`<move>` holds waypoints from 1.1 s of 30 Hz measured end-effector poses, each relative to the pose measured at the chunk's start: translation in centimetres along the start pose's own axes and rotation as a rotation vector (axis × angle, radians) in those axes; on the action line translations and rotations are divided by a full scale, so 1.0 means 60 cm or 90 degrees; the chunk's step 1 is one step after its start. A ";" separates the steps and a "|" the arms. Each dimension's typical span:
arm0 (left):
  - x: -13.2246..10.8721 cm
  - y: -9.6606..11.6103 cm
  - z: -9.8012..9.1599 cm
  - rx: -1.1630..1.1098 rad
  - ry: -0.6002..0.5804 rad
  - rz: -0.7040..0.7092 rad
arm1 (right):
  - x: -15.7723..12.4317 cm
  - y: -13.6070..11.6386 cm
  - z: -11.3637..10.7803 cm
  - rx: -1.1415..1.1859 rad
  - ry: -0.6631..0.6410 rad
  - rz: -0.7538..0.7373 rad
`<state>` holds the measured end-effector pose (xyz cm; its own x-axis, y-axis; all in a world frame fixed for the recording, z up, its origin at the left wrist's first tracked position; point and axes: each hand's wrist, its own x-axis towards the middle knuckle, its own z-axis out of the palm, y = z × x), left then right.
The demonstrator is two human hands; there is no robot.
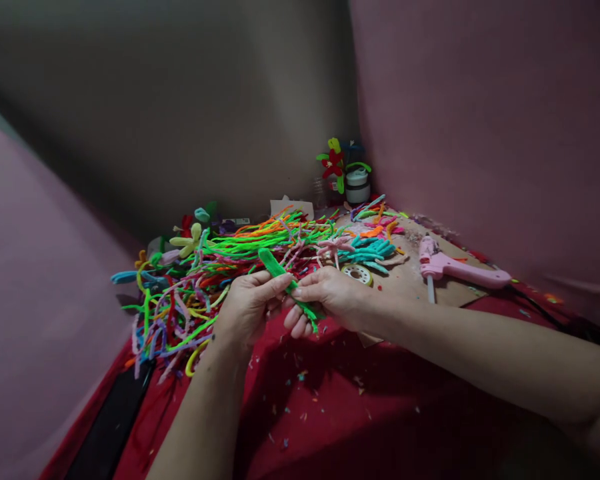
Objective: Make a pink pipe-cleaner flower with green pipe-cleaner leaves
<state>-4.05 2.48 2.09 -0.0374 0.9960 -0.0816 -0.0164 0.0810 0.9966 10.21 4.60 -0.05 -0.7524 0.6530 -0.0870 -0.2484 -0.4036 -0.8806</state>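
The bare left forearm [205, 407] extends from the near edge toward the far side; the bare right forearm [460, 347] enters from the right and angles leftward. The left hand [247, 303] and right hand [333, 293] converge near centre, thumbs pressed in pinch grips, fingers curled.

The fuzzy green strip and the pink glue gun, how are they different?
The fuzzy bright-green strip is pinched between the fingers of the left hand and the right hand; the pink plastic glue gun sits by the brown cardboard sheet, in neither hand. The strip looks soft and fluffy, while the glue gun looks smooth and hard. The strip looks smaller than the glue gun. Both are mostly one colour.
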 end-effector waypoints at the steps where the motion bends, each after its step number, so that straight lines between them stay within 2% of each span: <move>1: 0.000 -0.002 0.003 -0.003 0.027 0.014 | 0.001 0.000 -0.001 -0.001 0.006 0.003; 6: 0.000 -0.007 0.019 -0.012 0.151 0.071 | 0.002 0.005 0.002 -0.035 0.055 0.018; 11: 0.002 -0.010 0.022 -0.025 0.221 0.107 | 0.001 0.007 0.002 -0.030 0.081 0.010; 14: 0.004 -0.013 0.017 -0.018 0.213 0.103 | 0.003 0.007 -0.004 -0.041 0.074 0.006; 17: 0.008 -0.010 0.006 0.061 0.151 0.090 | 0.007 0.004 -0.013 -0.076 0.073 0.001; 19: 0.008 -0.003 -0.003 0.181 0.207 0.173 | 0.009 0.001 -0.019 -0.111 0.078 -0.010; 21: 0.006 0.005 -0.012 0.360 0.335 0.363 | 0.012 -0.002 -0.024 -0.163 0.097 -0.013; 22: 0.005 0.009 -0.015 0.469 0.371 0.469 | 0.014 -0.003 -0.025 -0.200 0.112 -0.012; 23: 0.003 0.012 -0.017 0.582 0.361 0.561 | 0.015 -0.004 -0.026 -0.247 0.128 -0.011; 24: 0.002 0.013 -0.018 0.688 0.306 0.626 | 0.015 -0.004 -0.026 -0.304 0.141 -0.012; 26: 0.002 0.011 -0.019 0.835 0.132 0.677 | 0.015 -0.004 -0.026 -0.449 0.152 -0.037; 27: 0.003 0.009 -0.018 0.874 0.052 0.674 | 0.014 -0.003 -0.025 -0.548 0.157 -0.059; 29: 0.005 0.001 -0.016 0.912 -0.049 0.640 | 0.011 -0.002 -0.024 -0.753 0.185 -0.109; 31: 0.006 -0.005 -0.014 0.927 -0.094 0.597 | 0.007 -0.002 -0.021 -0.902 0.220 -0.144; 33: 0.005 -0.008 -0.014 0.930 -0.104 0.552 | 0.003 -0.001 -0.017 -0.955 0.231 -0.149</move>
<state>-4.87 2.73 1.57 0.5550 0.7499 0.3601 0.8170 -0.5729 -0.0660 10.70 5.42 -0.50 -0.5488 0.8104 0.2051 0.6450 0.5666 -0.5128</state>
